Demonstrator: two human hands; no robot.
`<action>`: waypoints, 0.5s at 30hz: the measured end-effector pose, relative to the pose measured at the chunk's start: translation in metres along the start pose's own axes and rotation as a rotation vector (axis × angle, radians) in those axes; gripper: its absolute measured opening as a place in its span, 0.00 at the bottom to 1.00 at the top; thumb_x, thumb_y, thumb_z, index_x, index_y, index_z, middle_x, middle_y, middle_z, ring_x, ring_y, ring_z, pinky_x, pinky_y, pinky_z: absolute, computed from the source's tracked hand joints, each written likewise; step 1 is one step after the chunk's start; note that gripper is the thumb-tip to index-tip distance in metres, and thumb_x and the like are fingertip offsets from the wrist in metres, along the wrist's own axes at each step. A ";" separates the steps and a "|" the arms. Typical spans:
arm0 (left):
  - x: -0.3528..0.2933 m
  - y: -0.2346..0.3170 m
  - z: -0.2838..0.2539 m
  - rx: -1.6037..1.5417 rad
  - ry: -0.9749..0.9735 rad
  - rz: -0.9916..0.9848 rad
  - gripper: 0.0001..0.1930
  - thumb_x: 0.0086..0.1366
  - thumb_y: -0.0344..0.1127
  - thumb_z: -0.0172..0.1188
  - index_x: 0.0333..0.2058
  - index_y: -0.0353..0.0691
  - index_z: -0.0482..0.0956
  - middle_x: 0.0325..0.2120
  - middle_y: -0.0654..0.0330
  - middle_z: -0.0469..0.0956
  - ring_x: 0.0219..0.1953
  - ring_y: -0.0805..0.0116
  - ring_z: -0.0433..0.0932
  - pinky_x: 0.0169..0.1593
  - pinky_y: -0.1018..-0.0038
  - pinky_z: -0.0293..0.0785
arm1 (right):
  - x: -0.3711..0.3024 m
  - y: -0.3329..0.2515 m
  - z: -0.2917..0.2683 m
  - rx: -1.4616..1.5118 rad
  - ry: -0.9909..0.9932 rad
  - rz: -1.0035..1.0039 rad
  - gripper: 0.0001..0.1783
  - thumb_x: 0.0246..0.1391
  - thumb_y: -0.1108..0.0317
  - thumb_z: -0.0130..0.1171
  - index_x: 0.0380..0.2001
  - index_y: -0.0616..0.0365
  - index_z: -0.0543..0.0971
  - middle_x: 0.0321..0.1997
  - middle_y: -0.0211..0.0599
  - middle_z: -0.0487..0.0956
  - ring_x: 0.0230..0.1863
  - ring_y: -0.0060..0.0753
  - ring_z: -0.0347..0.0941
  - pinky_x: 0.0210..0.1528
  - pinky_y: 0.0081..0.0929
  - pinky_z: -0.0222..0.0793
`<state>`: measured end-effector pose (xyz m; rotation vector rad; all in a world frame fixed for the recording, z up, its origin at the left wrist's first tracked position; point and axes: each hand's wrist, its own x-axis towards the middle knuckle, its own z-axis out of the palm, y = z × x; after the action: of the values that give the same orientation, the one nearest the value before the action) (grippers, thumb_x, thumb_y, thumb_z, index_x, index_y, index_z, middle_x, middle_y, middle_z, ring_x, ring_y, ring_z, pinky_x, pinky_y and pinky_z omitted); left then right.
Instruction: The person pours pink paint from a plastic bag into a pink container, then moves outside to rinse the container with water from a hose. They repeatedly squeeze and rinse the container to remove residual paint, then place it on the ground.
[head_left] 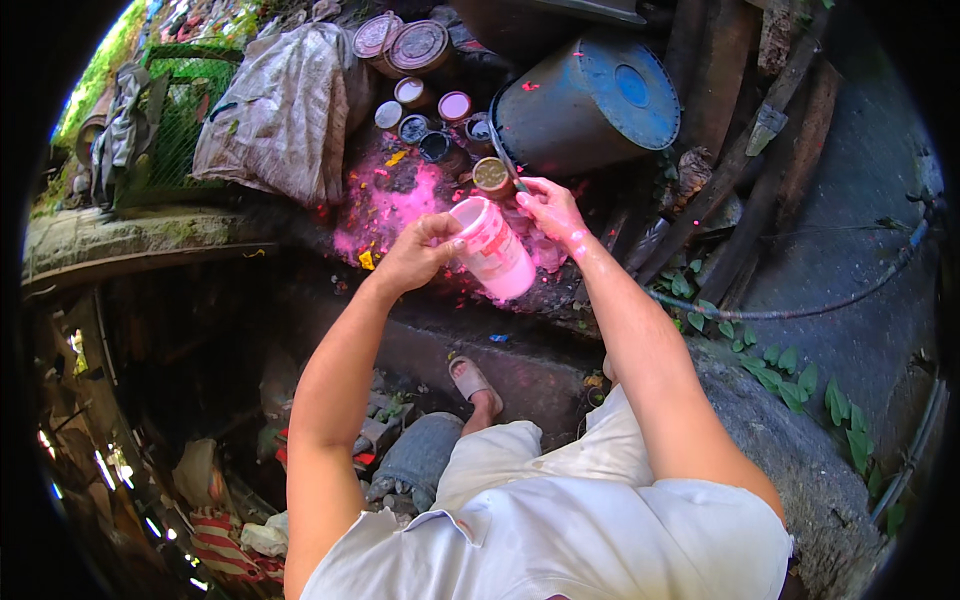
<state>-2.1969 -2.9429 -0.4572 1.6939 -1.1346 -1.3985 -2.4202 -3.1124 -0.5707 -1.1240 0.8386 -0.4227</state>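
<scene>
My left hand (425,250) is closed on the rim of a pink-smeared plastic jar (503,262), which tilts with its mouth up and to the left. Pink paint coats the jar's wall and rim. In my right hand (553,212), just right of the jar, is a slim knife-like tool (507,160); its narrow blade points up and away, and its exact kind is unclear. A small can with an olive-gold top (491,176) stands right behind the jar. Bright pink paint (405,195) is splattered over the ground around it, and pink specks mark my right wrist.
Several small paint pots (454,106) stand beyond my hands, with two larger lidded cans (418,47) farther back. A blue-grey drum (590,100) lies tipped at the right. A dirty woven sack (285,115) sits at the left. Wooden beams (770,150) and a hose (800,313) are at right.
</scene>
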 end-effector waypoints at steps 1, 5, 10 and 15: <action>0.002 0.013 0.001 -0.186 -0.036 0.016 0.07 0.74 0.36 0.66 0.40 0.40 0.82 0.31 0.72 0.79 0.36 0.78 0.76 0.45 0.75 0.74 | 0.011 0.005 0.001 -0.033 -0.015 -0.005 0.20 0.66 0.71 0.68 0.60 0.59 0.83 0.32 0.24 0.82 0.29 0.12 0.72 0.31 0.20 0.69; 0.021 0.047 0.005 -0.467 -0.165 -0.068 0.06 0.76 0.36 0.62 0.41 0.42 0.78 0.38 0.69 0.80 0.42 0.74 0.81 0.51 0.71 0.78 | 0.057 0.031 0.008 -0.038 -0.146 -0.056 0.20 0.61 0.73 0.73 0.56 0.61 0.85 0.36 0.29 0.86 0.33 0.17 0.77 0.36 0.22 0.75; 0.037 0.040 0.049 -0.966 -0.052 -0.277 0.15 0.77 0.36 0.60 0.56 0.36 0.81 0.47 0.55 0.87 0.49 0.61 0.87 0.57 0.61 0.82 | 0.065 0.026 0.029 0.286 -0.320 0.189 0.28 0.57 0.76 0.75 0.62 0.63 0.82 0.47 0.40 0.89 0.43 0.27 0.85 0.45 0.27 0.82; 0.075 0.005 0.070 -1.214 -0.044 -0.412 0.22 0.75 0.43 0.60 0.60 0.34 0.79 0.49 0.51 0.86 0.47 0.54 0.88 0.55 0.56 0.85 | 0.105 0.075 0.027 0.616 -0.604 -0.011 0.25 0.75 0.40 0.48 0.36 0.46 0.82 0.33 0.26 0.82 0.39 0.32 0.81 0.48 0.39 0.78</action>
<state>-2.2617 -3.0104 -0.4986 0.9709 0.1745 -1.7998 -2.3410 -3.1375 -0.6737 -0.6172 0.1422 -0.2922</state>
